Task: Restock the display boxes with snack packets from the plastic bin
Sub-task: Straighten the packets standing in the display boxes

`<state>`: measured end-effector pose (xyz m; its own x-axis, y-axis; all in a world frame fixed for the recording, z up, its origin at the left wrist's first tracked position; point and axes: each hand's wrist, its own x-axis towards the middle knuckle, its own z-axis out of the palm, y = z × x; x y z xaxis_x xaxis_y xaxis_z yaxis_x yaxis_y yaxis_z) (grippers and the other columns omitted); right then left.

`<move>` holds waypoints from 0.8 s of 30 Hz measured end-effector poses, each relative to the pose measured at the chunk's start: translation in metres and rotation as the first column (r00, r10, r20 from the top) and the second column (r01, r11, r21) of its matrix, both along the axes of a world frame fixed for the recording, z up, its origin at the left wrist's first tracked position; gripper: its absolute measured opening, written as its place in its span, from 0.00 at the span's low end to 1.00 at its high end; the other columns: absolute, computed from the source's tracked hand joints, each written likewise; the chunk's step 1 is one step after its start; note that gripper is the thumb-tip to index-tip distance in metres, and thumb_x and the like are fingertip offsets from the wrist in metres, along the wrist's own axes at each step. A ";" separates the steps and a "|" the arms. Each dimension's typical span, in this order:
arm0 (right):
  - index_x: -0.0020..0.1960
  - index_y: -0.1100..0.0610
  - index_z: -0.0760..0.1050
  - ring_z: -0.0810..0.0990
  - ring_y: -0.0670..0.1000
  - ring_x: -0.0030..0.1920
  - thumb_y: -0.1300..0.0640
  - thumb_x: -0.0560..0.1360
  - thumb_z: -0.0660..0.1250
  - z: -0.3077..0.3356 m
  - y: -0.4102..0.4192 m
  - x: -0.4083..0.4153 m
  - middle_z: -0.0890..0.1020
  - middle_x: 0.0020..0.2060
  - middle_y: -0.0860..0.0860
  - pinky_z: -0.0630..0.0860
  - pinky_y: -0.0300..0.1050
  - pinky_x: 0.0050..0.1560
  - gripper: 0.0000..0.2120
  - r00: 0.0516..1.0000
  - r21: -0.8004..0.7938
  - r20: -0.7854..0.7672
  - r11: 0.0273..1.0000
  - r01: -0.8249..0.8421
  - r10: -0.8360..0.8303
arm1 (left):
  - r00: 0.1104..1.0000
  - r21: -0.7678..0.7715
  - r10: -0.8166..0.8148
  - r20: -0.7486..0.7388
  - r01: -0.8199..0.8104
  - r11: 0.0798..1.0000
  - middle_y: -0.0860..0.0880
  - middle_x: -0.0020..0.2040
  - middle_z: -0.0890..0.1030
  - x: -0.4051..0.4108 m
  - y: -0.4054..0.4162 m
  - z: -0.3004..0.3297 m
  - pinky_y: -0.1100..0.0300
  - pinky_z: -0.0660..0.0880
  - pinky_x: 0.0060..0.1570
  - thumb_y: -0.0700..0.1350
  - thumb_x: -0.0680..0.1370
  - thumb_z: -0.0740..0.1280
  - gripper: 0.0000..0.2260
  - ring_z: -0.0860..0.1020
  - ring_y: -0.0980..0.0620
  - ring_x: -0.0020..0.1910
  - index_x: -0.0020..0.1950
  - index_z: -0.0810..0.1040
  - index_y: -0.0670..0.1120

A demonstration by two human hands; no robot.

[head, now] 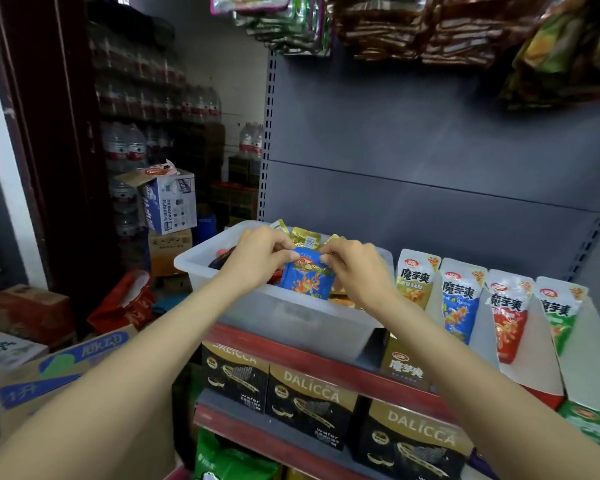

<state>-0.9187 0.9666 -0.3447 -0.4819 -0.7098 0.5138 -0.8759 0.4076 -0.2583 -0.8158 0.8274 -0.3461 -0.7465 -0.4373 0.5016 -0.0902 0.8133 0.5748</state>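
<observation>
Pick-up step: left hand (257,259) and right hand (355,268) pinching blue foil snack packet (307,280) over translucent plastic bin (291,317); next, presumably transfer toward blue-fronted cardboard display box (459,299) at three o'clock.

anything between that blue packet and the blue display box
Nothing visible blocks it. Both hands, left hand and right hand, pinch the blue packet above the bin. The blue box stands to the right, past the gold box.

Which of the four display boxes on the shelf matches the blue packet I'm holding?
The blue display box, second from the left; the others are gold, red and green. Both hands pinch the blue packet.
</observation>
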 end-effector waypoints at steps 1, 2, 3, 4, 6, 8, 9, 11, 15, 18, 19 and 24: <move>0.55 0.53 0.78 0.80 0.59 0.46 0.57 0.79 0.59 -0.001 0.002 0.000 0.82 0.47 0.54 0.76 0.53 0.47 0.10 1.000 0.018 0.007 1.000 -0.009 0.008 | 1.000 -0.026 -0.004 0.019 0.005 1.000 0.48 0.34 0.81 0.000 0.002 0.001 0.61 0.74 0.42 0.42 0.75 0.70 0.05 0.79 0.53 0.35 0.40 0.81 0.42; 0.57 0.52 0.77 0.80 0.59 0.47 0.57 0.79 0.59 -0.001 0.003 0.000 0.83 0.48 0.54 0.77 0.52 0.47 0.11 1.000 0.037 0.010 0.999 -0.016 0.016 | 0.999 -0.042 -0.006 0.036 0.007 0.999 0.50 0.31 0.80 0.000 0.003 0.002 0.65 0.73 0.39 0.42 0.75 0.70 0.05 0.78 0.56 0.33 0.41 0.82 0.42; 0.60 0.51 0.77 0.81 0.59 0.48 0.57 0.79 0.59 -0.002 0.005 0.001 0.83 0.49 0.54 0.77 0.52 0.48 0.12 1.000 0.055 0.009 0.998 -0.017 0.017 | 0.999 -0.043 -0.008 0.053 0.010 0.999 0.52 0.30 0.78 0.001 0.004 0.002 0.71 0.70 0.35 0.42 0.75 0.70 0.04 0.77 0.59 0.30 0.42 0.82 0.42; 0.61 0.51 0.76 0.80 0.58 0.49 0.57 0.80 0.58 -0.002 0.006 0.001 0.83 0.49 0.54 0.77 0.52 0.48 0.13 1.000 0.068 0.005 0.998 -0.017 0.017 | 0.998 -0.037 -0.011 0.069 0.013 0.999 0.54 0.29 0.77 0.003 0.004 0.003 0.75 0.68 0.32 0.42 0.74 0.71 0.04 0.76 0.62 0.28 0.42 0.83 0.42; 0.63 0.51 0.74 0.80 0.58 0.51 0.57 0.80 0.57 -0.003 0.009 0.001 0.83 0.47 0.57 0.76 0.52 0.49 0.14 1.000 0.094 -0.026 0.996 -0.009 0.012 | 0.995 -0.039 -0.006 0.100 0.010 0.999 0.53 0.28 0.78 0.006 0.000 0.003 0.74 0.69 0.32 0.42 0.73 0.72 0.03 0.76 0.63 0.27 0.43 0.84 0.43; 0.61 0.54 0.74 0.79 0.59 0.52 0.58 0.81 0.55 -0.004 0.011 -0.001 0.83 0.43 0.58 0.76 0.52 0.47 0.13 0.996 0.133 -0.088 0.991 0.020 -0.008 | 0.991 -0.042 0.029 0.131 -0.024 0.999 0.51 0.30 0.80 0.008 -0.006 0.004 0.63 0.76 0.41 0.43 0.73 0.73 0.03 0.77 0.60 0.31 0.43 0.84 0.44; 0.59 0.55 0.75 0.78 0.59 0.51 0.58 0.81 0.55 -0.005 0.012 -0.002 0.83 0.41 0.57 0.76 0.51 0.45 0.12 0.994 0.142 -0.106 0.989 0.031 -0.016 | 0.988 -0.052 0.048 0.149 -0.041 0.998 0.50 0.31 0.81 0.009 -0.008 0.004 0.58 0.77 0.44 0.43 0.73 0.73 0.03 0.78 0.57 0.33 0.44 0.84 0.44; 0.57 0.55 0.75 0.78 0.59 0.51 0.58 0.81 0.54 -0.004 0.014 -0.003 0.82 0.43 0.56 0.75 0.50 0.43 0.12 0.993 0.109 -0.114 0.993 0.046 -0.034 | 0.975 -0.119 0.066 0.211 -0.042 0.992 0.49 0.35 0.82 0.010 -0.010 0.006 0.58 0.74 0.44 0.42 0.73 0.72 0.04 0.76 0.53 0.38 0.45 0.84 0.44; 0.56 0.54 0.75 0.80 0.60 0.46 0.57 0.81 0.55 0.005 0.018 -0.010 0.83 0.43 0.56 0.76 0.52 0.44 0.11 0.997 -0.151 -0.019 0.986 0.066 -0.070 | 0.918 -0.171 0.096 0.386 -0.031 0.985 0.55 0.36 0.80 0.008 -0.013 0.008 0.54 0.75 0.49 0.42 0.72 0.73 0.03 0.76 0.52 0.44 0.45 0.84 0.45; 0.48 0.54 0.74 0.82 0.55 0.35 0.57 0.80 0.55 0.018 0.027 -0.016 0.82 0.35 0.55 0.76 0.47 0.45 0.09 0.993 -0.365 0.109 0.928 0.077 -0.039 | 0.943 -0.095 0.017 0.331 0.015 0.995 0.54 0.47 0.81 0.002 -0.005 0.011 0.53 0.76 0.54 0.45 0.68 0.76 0.17 0.78 0.50 0.53 0.56 0.81 0.48; 0.47 0.54 0.72 0.82 0.49 0.30 0.58 0.80 0.55 0.023 0.032 -0.016 0.81 0.32 0.55 0.76 0.41 0.43 0.09 0.988 -0.415 0.151 0.906 0.085 -0.024 | 0.963 -0.039 -0.026 0.269 0.038 0.999 0.52 0.56 0.80 -0.001 0.002 0.015 0.55 0.75 0.56 0.46 0.68 0.76 0.24 0.77 0.51 0.56 0.63 0.77 0.48; 0.49 0.59 0.70 0.78 0.41 0.22 0.61 0.81 0.52 0.032 0.058 -0.022 0.78 0.24 0.50 0.71 0.36 0.33 0.08 0.930 -0.563 0.366 0.795 0.227 -0.007 | 0.993 0.187 -0.016 0.115 -0.006 0.982 0.47 0.59 0.77 -0.026 0.043 0.033 0.55 0.75 0.53 0.51 0.68 0.76 0.30 0.77 0.49 0.55 0.66 0.69 0.44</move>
<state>-0.9406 1.0243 -0.3125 -0.7572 -0.2493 0.6037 -0.6482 0.1731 -0.7415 -0.8417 0.8708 -0.3133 -0.7971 -0.5111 0.3215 -0.1611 0.6932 0.7025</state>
